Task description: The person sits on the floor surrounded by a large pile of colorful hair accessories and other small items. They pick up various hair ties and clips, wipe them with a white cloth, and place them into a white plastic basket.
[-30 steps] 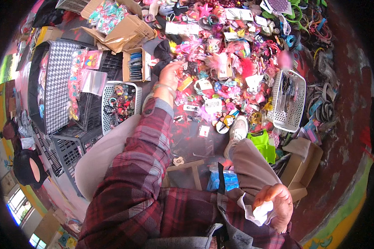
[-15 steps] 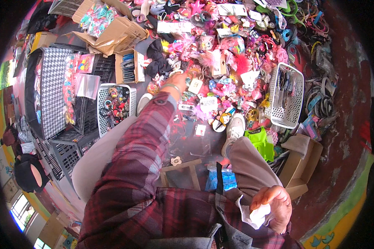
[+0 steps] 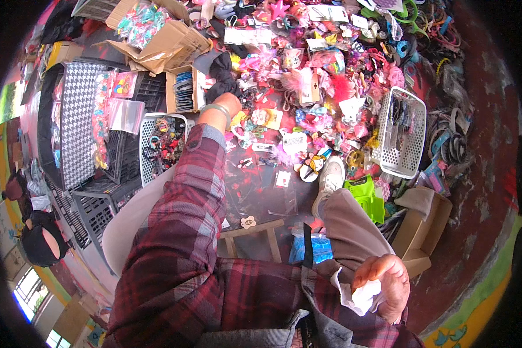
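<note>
My left hand (image 3: 224,108) reaches forward to the left edge of a pile of colourful hair accessories (image 3: 307,72). It is right beside a black fabric bow (image 3: 222,68); its fingers point away and are hidden behind the back of the hand, so whether it touches the bow does not show. Low on the right, by my thigh, my right hand (image 3: 390,284) has its fingers curled around a crumpled white tissue (image 3: 365,297). A flat doll-shaped piece with yellow hair (image 3: 312,166) lies near my right shoe (image 3: 332,177).
A white basket (image 3: 147,152) of small hair ties stands left, near an open small box (image 3: 198,93) of dark cards. Another white basket (image 3: 419,133) is on the right. A green plastic holder (image 3: 366,200), an open cardboard box (image 3: 426,229) and a wooden frame (image 3: 267,232) lie nearer me.
My left hand has moved left and slightly back, from the middle of the accessories to beside the black bow. My right hand keeps the tissue in about the same place.
</note>
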Available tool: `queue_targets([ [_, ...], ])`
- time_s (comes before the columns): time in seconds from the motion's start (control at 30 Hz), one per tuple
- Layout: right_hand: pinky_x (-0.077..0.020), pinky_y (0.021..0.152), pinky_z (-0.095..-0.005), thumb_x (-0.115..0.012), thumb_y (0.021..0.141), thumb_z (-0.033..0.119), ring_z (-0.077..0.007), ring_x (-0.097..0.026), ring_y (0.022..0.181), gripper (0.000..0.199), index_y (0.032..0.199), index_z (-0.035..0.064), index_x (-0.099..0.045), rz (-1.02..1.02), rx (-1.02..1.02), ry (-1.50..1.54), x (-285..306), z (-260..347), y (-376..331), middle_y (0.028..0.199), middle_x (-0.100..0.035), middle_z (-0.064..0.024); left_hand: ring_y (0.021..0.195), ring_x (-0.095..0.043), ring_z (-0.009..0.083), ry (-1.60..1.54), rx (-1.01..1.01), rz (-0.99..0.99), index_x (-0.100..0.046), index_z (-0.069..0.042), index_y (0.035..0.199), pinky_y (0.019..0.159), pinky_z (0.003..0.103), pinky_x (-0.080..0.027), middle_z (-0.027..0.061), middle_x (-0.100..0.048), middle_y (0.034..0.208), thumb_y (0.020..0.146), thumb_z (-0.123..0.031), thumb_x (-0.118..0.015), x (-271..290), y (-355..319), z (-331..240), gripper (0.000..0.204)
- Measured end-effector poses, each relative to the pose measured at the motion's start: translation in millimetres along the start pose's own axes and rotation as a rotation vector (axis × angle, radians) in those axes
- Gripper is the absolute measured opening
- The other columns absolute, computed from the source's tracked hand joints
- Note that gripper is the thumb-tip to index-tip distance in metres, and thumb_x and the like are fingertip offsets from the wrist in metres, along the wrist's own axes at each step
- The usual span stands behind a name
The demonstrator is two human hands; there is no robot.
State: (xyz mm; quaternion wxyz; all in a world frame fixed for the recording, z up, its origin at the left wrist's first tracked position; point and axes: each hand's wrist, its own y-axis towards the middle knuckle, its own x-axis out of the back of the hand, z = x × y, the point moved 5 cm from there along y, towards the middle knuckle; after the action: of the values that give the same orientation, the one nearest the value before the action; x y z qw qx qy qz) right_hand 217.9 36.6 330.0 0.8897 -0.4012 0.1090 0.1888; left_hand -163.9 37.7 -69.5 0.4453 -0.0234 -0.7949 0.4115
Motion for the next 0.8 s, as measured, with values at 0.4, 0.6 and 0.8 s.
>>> queue_targets([
  [0.4, -0.0452, 0.046, -0.0288, -0.058, 0.081, 0.023, -0.0228, -0.055, 0.054, 0.025, 0.074, 0.0006, -0.050, -0.017, -0.030, -0.056, 3.2, -0.4, 1.3, 0.064, -0.054, -0.0176, 0.088, -0.056, 0.0339, -0.481, 0.113, -0.508, -0.066, -0.012, 0.086, 0.078, 0.039, -0.044, 0.0166, -0.060, 0.089, 0.072, -0.018, -0.056, -22.6, -1.7, -41.6, 0.018],
  [0.6, -0.0449, 0.046, -0.0285, -0.058, 0.081, 0.023, -0.0227, -0.054, 0.052, 0.025, 0.073, 0.0010, -0.050, -0.055, 0.018, -0.006, 12.9, -5.1, 2.9, 0.062, -0.053, -0.0169, 0.110, -0.044, 0.0321, -0.286, 0.169, -0.400, -0.054, -0.009, 0.111, 0.090, 0.039, -0.038, 0.0180, -0.048, 0.111, 0.076, -0.015, -0.055, -8.7, -21.4, -74.1, 0.036],
  [0.8, -0.0446, 0.045, -0.0281, -0.059, 0.080, 0.024, -0.0223, -0.053, 0.051, 0.026, 0.072, 0.0010, -0.050, -0.079, 0.030, -0.034, 4.1, -3.5, 6.7, 0.062, -0.053, -0.0169, 0.106, -0.047, 0.0319, -0.022, 0.053, -0.350, -0.064, -0.011, 0.095, 0.089, 0.037, -0.039, 0.0171, -0.050, 0.111, 0.068, -0.018, -0.064, -29.5, 12.0, -52.7, 0.029],
])
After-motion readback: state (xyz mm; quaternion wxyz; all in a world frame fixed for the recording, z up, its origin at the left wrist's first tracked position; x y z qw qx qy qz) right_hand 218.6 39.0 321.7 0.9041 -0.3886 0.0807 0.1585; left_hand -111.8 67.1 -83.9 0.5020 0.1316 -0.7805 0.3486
